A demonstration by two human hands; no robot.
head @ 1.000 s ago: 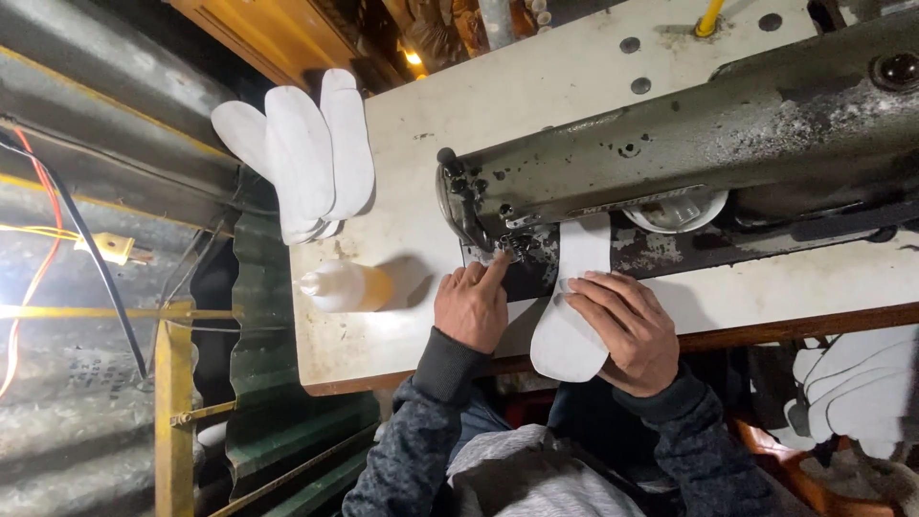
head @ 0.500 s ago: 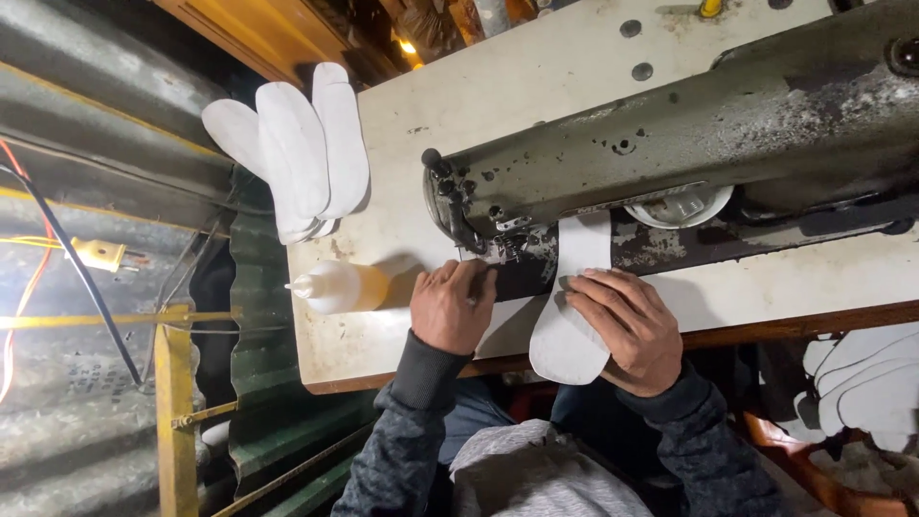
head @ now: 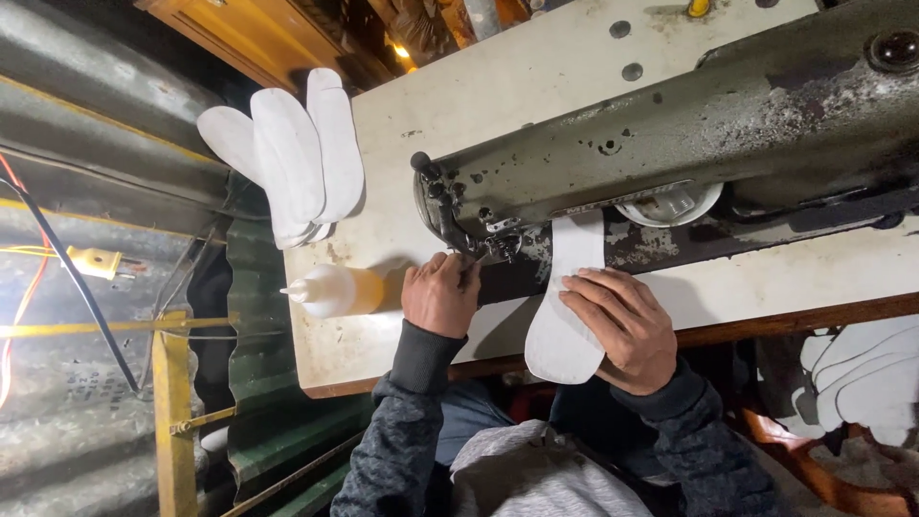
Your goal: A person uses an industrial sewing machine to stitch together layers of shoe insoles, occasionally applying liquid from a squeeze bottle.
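One white insole piece (head: 565, 316) on sewing machine table (head: 536, 86), long axis running from table's near edge to under machine arm (head: 670, 144), rounded end toward person. Right hand (head: 622, 330) flat, open on it. Left hand (head: 440, 295) curled at needle area, grip unclear. Three stacked insoles (head: 287, 163) at far corner; one glue bottle (head: 335, 290).

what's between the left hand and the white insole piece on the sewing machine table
Nothing visible. The left hand sits at the needle end of the sewing machine; the right hand lies flat on the white insole piece. Only bare table and the machine's shadow lie between the left hand and the piece.
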